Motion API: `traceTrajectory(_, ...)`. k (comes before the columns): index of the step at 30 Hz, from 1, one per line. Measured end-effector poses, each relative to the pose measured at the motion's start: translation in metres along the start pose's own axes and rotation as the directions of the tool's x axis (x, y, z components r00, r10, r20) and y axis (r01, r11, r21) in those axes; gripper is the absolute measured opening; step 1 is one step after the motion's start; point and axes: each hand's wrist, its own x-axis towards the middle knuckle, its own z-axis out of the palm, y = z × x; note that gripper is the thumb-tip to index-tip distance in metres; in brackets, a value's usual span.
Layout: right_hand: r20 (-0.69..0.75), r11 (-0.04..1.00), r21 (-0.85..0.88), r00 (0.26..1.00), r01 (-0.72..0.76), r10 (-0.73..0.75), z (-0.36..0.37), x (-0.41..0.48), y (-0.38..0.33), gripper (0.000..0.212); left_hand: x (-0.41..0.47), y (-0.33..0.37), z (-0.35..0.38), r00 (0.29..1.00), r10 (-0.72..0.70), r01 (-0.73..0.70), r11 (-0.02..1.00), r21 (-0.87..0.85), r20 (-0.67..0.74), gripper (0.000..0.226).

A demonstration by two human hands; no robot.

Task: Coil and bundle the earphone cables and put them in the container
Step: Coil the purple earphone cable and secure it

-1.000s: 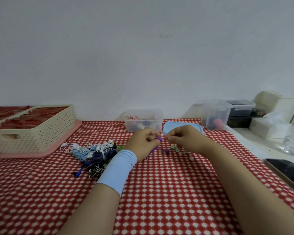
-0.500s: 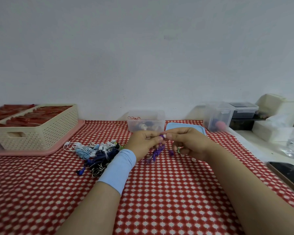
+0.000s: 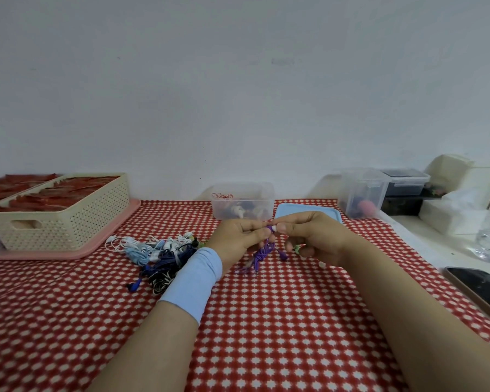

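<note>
Both hands are up over the middle of the surface [image 3: 266,321], which has a red and white checked cloth on it. The left hand [image 3: 238,239] and right hand [image 3: 314,236] meet fingertip to fingertip, and both pinch the top of a purple earphone cable [image 3: 262,254]. Thumbs and forefingers are closed on it, with the other fingers loosely curled. The cable hangs below the pinch in a loose bunch, and its plug end is down by the cloth, though I can't tell if it actually touches. There's a small green bit [image 3: 297,248] by the right hand's lower fingers, too small to make out. The left wrist has a light blue sleeve [image 3: 193,278] on it. The clear container [image 3: 242,205] sits at 12 o'clock from the hands, open, with a few bundles already inside. Its blue lid [image 3: 309,212] lies flat just beside it at about 1 o'clock, partly behind the right hand. At 9 o'clock is a messy pile of earphone cables [image 3: 159,253] in white, light blue, navy and black. Further out at 10 o'clock a cream basket [image 3: 60,213] sits on a pink tray [image 3: 102,244]. A phone [image 3: 481,287] lies screen up at about 4 o'clock, near the edge.
</note>
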Motion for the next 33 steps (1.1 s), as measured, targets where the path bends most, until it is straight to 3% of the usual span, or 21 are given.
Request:
traceTrajectory(6,0.005,0.999,-0.031,1.0,0.011,-0.011,0.001,-0.0015,-0.0013,0.034,0.0002,-0.0008,-0.0002,1.0,-0.016,0.017,0.998,-0.056,0.015,0.013)
traceTrajectory(11,-0.031,0.997,-0.081,1.0,-0.003,0.0,0.0027,-0.0013,-0.0021,0.016,0.0013,0.0002,-0.0038,1.0,0.002,-0.003,0.997,0.075,0.008,0.012)
traceTrajectory(17,0.025,1.0,-0.028,1.0,-0.01,0.011,0.0002,-0.0014,-0.0017,0.034,0.0006,0.0047,-0.0038,1.0,0.015,-0.015,0.994,0.111,-0.004,0.012)
traceTrajectory(23,-0.008,0.998,-0.061,1.0,0.007,-0.008,0.0018,-0.0012,0.0005,0.016,0.0008,0.0006,-0.0031,1.0,-0.014,0.013,0.996,0.09,0.006,0.018)
traceTrajectory(33,-0.016,0.995,-0.047,0.996,0.09,-0.091,0.0005,-0.0006,0.0031,0.016,0.0002,0.0038,0.0031,0.997,-0.054,0.062,0.985,-0.161,0.054,0.017)
